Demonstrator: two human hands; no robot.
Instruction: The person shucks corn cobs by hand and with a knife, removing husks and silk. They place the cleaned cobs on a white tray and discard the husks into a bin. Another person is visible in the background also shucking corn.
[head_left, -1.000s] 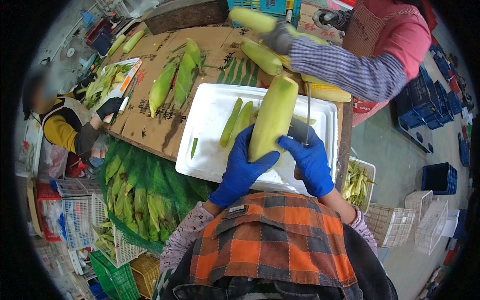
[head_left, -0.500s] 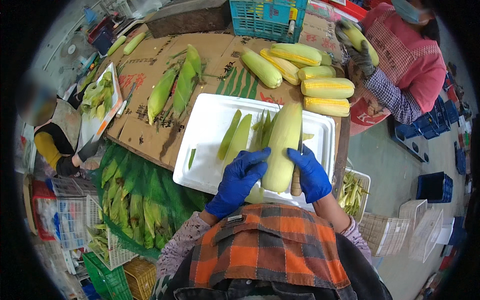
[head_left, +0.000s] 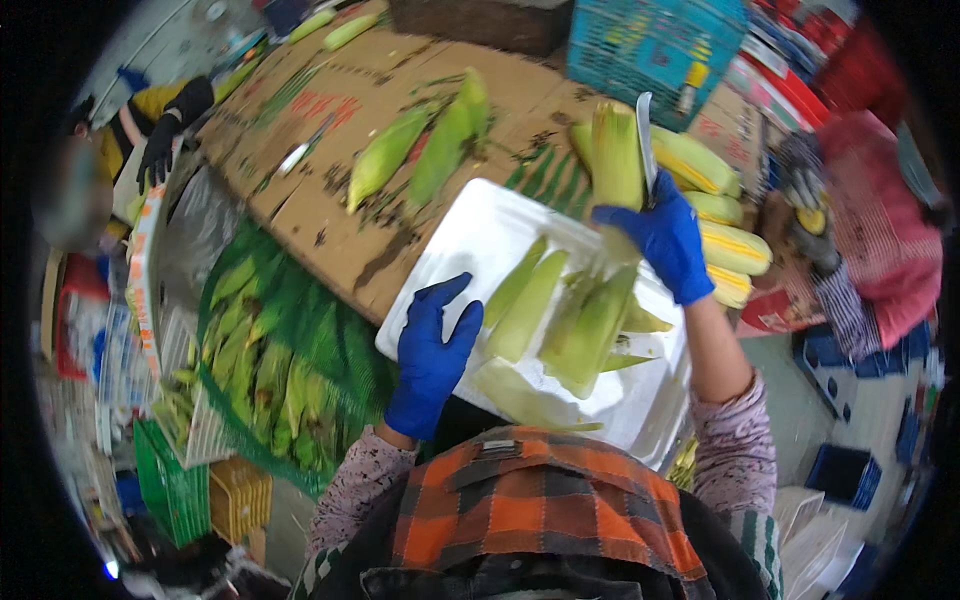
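Observation:
In gloved fingers, my right hand (head_left: pixel 660 245) grips a knife, its curved blade (head_left: pixel 646 135) pointing away from me. The same hand holds a pale green ear of corn (head_left: pixel 617 165) against the blade side, over the far edge of the white tray (head_left: pixel 445 255). My left hand (head_left: pixel 437 350), in a blue glove, has thumb and fingers apart and holds nothing above the tray's near left side. Green husk leaves (head_left: pixel 585 335) lie in the tray between my hands. Beyond the right hand sit several partly husked ears (head_left: pixel 735 247) showing yellow kernels.
Two unhusked ears (head_left: pixel 450 135) lie on the cardboard-covered table (head_left: pixel 330 190). A blue crate (head_left: pixel 655 50) stands at the back. Green netting with husked-looking ears (head_left: pixel 270 370) hangs at left. A co-worker's gloved hands (head_left: pixel 805 195) work at right; another person's black glove (head_left: pixel 165 140) is at left.
My right hand has carried the ear and knife away to the far right. My left hand has let go of the ear and drawn back leftward, opening. More husk leaves lie in the tray.

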